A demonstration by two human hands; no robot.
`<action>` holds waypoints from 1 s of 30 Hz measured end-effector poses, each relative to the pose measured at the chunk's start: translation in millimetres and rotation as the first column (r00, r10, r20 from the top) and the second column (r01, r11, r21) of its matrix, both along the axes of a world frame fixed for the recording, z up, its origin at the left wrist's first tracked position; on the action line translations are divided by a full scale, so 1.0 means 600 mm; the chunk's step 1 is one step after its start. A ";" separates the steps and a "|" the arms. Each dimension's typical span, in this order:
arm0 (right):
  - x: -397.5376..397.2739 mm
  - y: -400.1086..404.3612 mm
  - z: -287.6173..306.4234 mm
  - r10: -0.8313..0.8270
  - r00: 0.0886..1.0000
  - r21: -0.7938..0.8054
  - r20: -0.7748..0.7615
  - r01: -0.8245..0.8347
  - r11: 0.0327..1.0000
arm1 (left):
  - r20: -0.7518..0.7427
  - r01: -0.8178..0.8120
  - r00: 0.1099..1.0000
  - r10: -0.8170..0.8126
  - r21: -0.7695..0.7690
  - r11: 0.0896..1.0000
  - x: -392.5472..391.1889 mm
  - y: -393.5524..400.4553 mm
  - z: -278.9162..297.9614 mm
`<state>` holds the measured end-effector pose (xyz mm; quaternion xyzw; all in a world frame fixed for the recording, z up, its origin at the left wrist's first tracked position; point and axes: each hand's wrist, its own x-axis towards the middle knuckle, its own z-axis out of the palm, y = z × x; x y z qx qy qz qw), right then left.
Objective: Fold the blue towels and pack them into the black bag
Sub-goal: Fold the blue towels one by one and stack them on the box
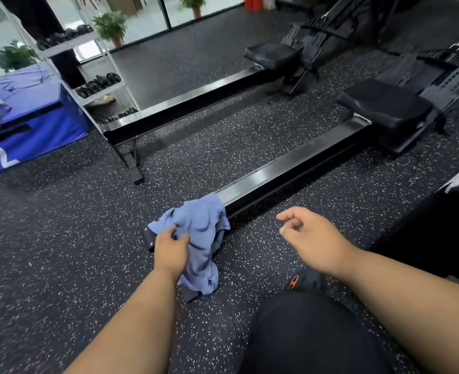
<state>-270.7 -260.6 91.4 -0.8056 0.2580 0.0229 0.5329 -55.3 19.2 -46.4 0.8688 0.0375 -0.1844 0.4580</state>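
Left hand lower centre of frame, fingers curled into a crumpled blue towel, gripping a bunch of its cloth. Towel is draped over the near end of a black rowing-machine rail, with its lower part hanging down to the speckled rubber floor; a dark hem shows at the bottom edge. Right hand right of centre, apart from the towel, holds nothing, fingers loosely curled with thumb and forefinger close together, hovering above the floor. Rail runs diagonally up to a black seat in the upper right. Second rail with its own seat lies parallel behind it, mid frame. Blue padded box at left edge, white digits on its side. White shelf rack with shoes, upper left, potted plants behind it. Dark object at right edge, cannot tell if it is the bag. Person's black-clad knee bottom centre.
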 end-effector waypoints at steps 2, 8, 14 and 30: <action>-0.010 0.009 0.018 -0.032 0.999 0.032 0.036 0.031 0.999 | 0.066 0.053 0.996 -0.052 -0.013 0.999 0.013 0.002 0.038; -0.058 0.029 0.085 -0.134 0.982 0.037 0.132 0.130 0.991 | 0.282 0.154 0.953 -0.109 -0.141 0.978 -0.050 -0.040 0.274; -0.149 0.028 0.160 -0.259 0.944 0.064 0.202 0.252 0.966 | 0.328 0.335 0.920 -0.215 -0.374 0.865 -0.179 -0.073 0.478; -0.517 0.006 0.304 -0.502 0.736 0.331 0.454 0.384 0.862 | 0.394 0.626 0.646 -0.654 -0.764 0.158 -0.588 -0.221 0.712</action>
